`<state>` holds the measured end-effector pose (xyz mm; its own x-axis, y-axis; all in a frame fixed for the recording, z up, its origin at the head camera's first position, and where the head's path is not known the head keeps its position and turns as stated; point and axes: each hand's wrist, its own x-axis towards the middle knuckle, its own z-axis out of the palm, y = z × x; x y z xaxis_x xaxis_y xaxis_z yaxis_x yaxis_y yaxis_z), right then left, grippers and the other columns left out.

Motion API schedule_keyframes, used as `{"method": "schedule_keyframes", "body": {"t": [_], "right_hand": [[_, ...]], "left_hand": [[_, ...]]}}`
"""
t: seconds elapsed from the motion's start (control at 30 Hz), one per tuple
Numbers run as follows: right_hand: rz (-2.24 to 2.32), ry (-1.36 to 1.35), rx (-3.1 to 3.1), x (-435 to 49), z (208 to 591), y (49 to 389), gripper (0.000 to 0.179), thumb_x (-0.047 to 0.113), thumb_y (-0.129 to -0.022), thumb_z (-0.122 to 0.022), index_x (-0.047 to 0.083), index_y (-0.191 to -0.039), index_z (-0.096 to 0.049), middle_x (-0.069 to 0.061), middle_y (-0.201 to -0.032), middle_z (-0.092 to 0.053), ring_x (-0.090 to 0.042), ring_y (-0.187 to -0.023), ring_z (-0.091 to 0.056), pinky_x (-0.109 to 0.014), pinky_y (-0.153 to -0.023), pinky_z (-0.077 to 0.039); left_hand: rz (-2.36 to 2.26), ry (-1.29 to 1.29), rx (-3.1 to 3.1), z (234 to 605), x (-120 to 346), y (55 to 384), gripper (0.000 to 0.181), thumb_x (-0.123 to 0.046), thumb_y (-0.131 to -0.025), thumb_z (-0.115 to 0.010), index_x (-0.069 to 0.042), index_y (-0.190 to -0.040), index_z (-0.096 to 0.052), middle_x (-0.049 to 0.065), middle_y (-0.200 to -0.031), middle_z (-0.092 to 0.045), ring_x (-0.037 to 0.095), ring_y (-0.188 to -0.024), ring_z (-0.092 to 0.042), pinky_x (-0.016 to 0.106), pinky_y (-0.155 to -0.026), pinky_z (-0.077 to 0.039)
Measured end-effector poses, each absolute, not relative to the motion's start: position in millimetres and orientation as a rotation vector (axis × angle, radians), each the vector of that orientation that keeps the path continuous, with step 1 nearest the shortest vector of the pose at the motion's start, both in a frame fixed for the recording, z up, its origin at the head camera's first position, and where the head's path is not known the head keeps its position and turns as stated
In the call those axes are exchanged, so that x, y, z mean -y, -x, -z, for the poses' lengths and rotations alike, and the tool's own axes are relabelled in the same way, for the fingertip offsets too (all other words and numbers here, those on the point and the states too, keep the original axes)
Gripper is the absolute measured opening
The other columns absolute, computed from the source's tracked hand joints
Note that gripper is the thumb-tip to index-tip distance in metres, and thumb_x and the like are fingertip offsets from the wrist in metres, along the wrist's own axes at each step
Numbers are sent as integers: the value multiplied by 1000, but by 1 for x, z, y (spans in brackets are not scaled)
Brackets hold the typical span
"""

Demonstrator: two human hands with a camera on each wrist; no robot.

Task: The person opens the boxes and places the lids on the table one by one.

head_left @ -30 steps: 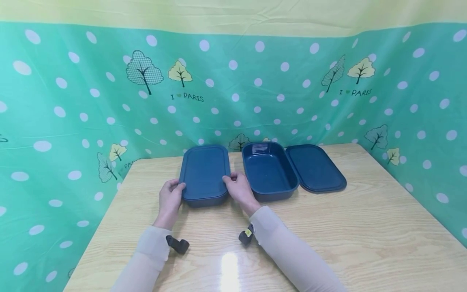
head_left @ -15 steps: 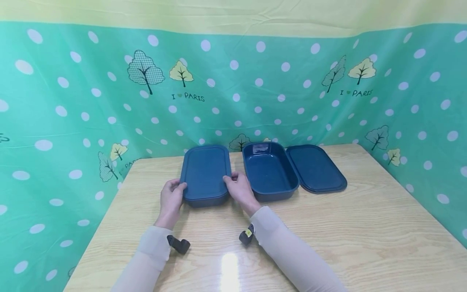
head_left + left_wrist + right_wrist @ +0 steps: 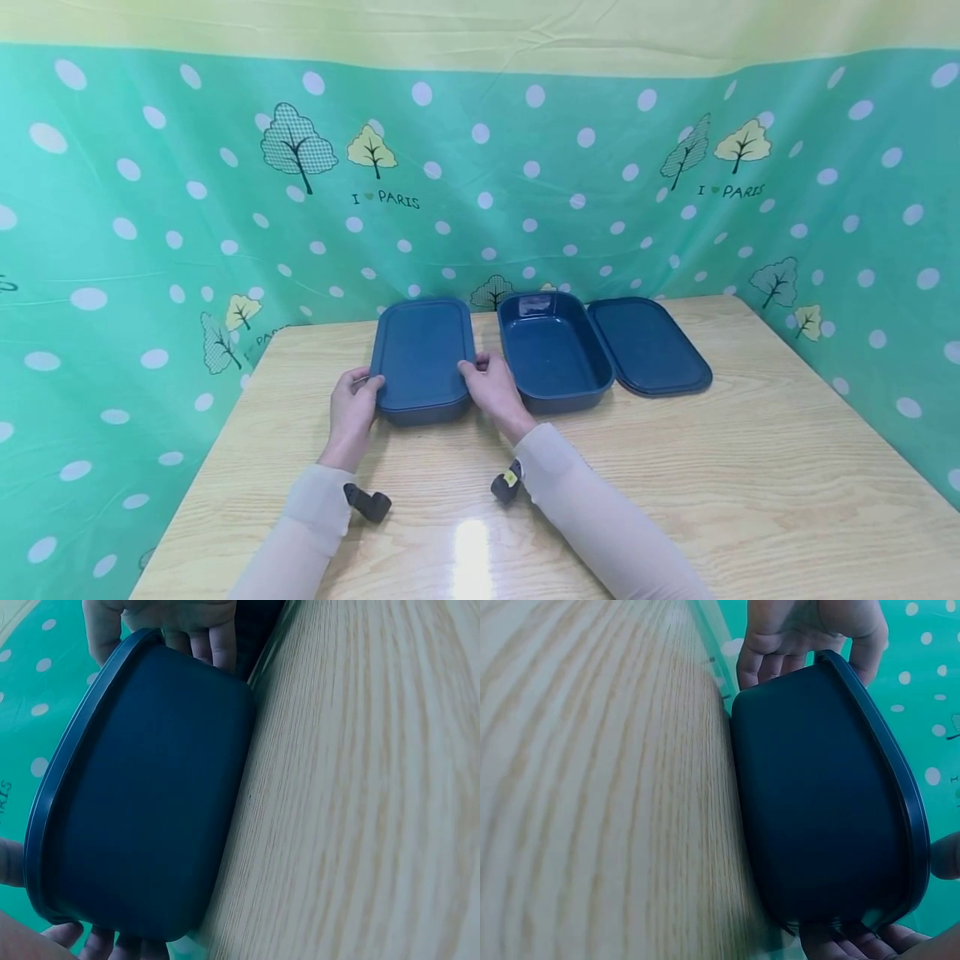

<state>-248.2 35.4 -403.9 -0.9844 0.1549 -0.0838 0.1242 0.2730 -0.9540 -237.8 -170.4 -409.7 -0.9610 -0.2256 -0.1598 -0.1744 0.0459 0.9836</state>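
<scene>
A dark blue rectangular food container [image 3: 420,415] with a matching lid [image 3: 422,350] on it sits on the wooden table. My left hand [image 3: 352,415] holds its left side near the front corner, thumb at the lid's edge and fingers against the side wall. Opposite, my right hand [image 3: 493,390] holds the right side in the same way. Both wrist views show the container's front wall [image 3: 150,795] upright with its base at the tabletop. Whatever is inside is hidden by the lid.
A second blue container [image 3: 557,354], uncovered and with nothing visible inside, stands just right of my right hand. Beside it a loose blue lid [image 3: 651,346] lies on the table [image 3: 675,492]. A green dotted cloth [image 3: 480,167] hangs behind and at both sides.
</scene>
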Motion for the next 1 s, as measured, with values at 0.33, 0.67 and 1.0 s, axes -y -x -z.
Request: {"method": "schedule_keyframes", "body": {"t": [0.33,0.67,1.0], "right_hand": [[-1848,274,2496,-36,403,248,34,30,-93,-58,6,-117,-52,-9,-112,-56,-22,-104,-54,-37,-89,-47],[-1851,278,2498,-36,403,248,37,31,-93,-58,6,-120,-51,-10,-113,-56,-23,-105,-54,-38,-89,-47],[-1841,262,2480,-36,404,249,38,30,-93,-59,7,-122,-50,-9,-115,-56,-23,-107,-54,-38,-90,-47]], "left_hand": [[2120,-417,2235,410,170,239,45,-20,-98,-48,-3,-138,-37,20,-140,-41,32,-130,-41,44,-107,-35],[2120,-412,2246,409,169,238,47,-20,-98,-48,-3,-139,-36,21,-142,-39,33,-131,-39,45,-107,-34],[2112,-404,2252,409,169,238,49,-21,-98,-49,-5,-141,-34,21,-141,-40,34,-130,-41,46,-106,-35]]}}
